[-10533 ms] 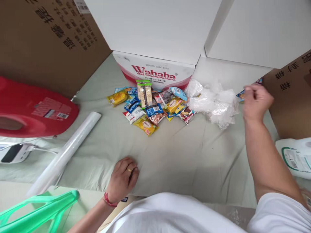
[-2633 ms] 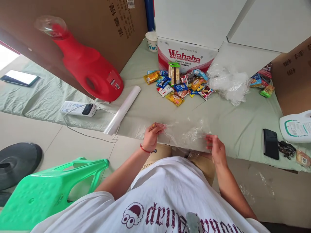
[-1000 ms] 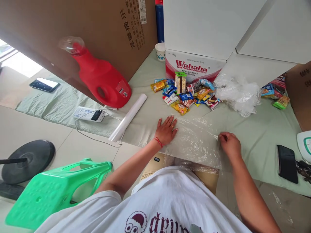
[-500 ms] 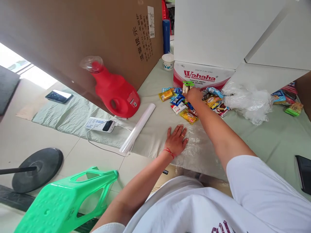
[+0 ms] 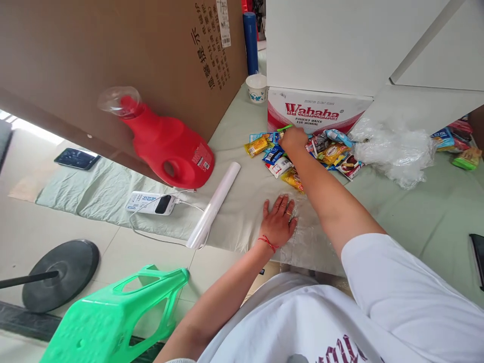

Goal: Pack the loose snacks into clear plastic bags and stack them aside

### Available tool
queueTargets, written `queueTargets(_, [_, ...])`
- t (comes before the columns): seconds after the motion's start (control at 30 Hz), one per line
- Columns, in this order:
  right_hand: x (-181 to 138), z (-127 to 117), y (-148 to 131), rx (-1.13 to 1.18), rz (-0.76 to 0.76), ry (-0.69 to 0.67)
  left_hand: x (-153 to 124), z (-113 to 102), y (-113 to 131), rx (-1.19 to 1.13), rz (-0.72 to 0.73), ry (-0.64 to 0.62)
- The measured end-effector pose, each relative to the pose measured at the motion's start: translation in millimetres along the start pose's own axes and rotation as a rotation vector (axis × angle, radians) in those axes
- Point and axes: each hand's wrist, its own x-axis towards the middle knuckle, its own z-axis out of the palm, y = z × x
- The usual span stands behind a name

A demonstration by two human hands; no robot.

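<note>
My left hand (image 5: pixel 279 221) lies flat, palm down, with its fingers a little apart, on a thin clear plastic sheet (image 5: pixel 313 222) over the cloth-covered table. My right hand (image 5: pixel 294 138) reaches into a heap of small wrapped snacks, its fingers closed on a green-edged snack packet (image 5: pixel 285 128). Most of that packet is hidden by the hand. Around it lie a yellow snack packet (image 5: pixel 256 146), a blue packet (image 5: pixel 273 154), a white packet (image 5: pixel 280 167) and, partly under my forearm, another yellow packet (image 5: pixel 293 179). More wrapped snacks (image 5: pixel 335 153) lie to the right.
Behind the snacks stands a Wahaha water carton (image 5: pixel 315 112). Crumpled clear plastic (image 5: pixel 395 151) lies on the right. To the left are a plastic-film roll (image 5: pixel 214 205), a red jug (image 5: pixel 174 146), a power bank (image 5: pixel 151 202) with a cable, a phone (image 5: pixel 76 158) and a green stool (image 5: pixel 113 307).
My right hand has shifted slightly left with the green-edged packet, which is now lower and more covered by the hand. My left hand stays flat. The camera view has shifted a little.
</note>
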Motion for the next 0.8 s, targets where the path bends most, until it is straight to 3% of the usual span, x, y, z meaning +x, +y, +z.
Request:
queueTargets(0.1, [-6.6, -11.2, 4.4, -0.001, -0.051, 0.047, 0.4, -1.1, 0.6, 0.008, -0.006, -0.002])
queueTargets(0.17, [-21.4, -31.7, 18.7, -0.002, -0.104, 0.114, 0.7, -2.0, 1.0, -0.001, -0.012, -0.008])
queueTargets(0.3, [-86.2, -89.9, 76.5, -0.026, -0.301, 0.233, 1.3, -2.2, 0.3, -0.028, -0.003, -0.016])
queueTargets(0.37, [-132.3, -111.4, 111.0, -0.074, -0.400, 0.148, 1.2, -1.3, -0.2, -0.032, 0.000, -0.011])
queueTargets(0.4, [-156.3, -116.4, 126.5, -0.113, -0.446, 0.042, 1.2, -0.9, -0.3, -0.032, 0.001, -0.009])
queueTargets(0.5, [-220.7, -104.9, 158.9, -0.218, -0.536, -0.293, 1.3, 0.0, -0.2, -0.024, -0.003, -0.007])
queueTargets(0.57, [-250.3, -82.6, 169.8, -0.274, -0.545, -0.423, 1.9, -0.3, 0.4, -0.014, -0.010, -0.014])
queueTargets(0.67, [-273.9, -51.2, 181.2, -0.281, -0.495, -0.445, 2.8, -1.5, 1.9, 0.000, -0.020, -0.029])
queueTargets(0.8, [-286.3, -35.6, 197.5, -0.225, -0.414, -0.369, 3.4, -2.9, 3.7, 0.010, -0.025, -0.044])
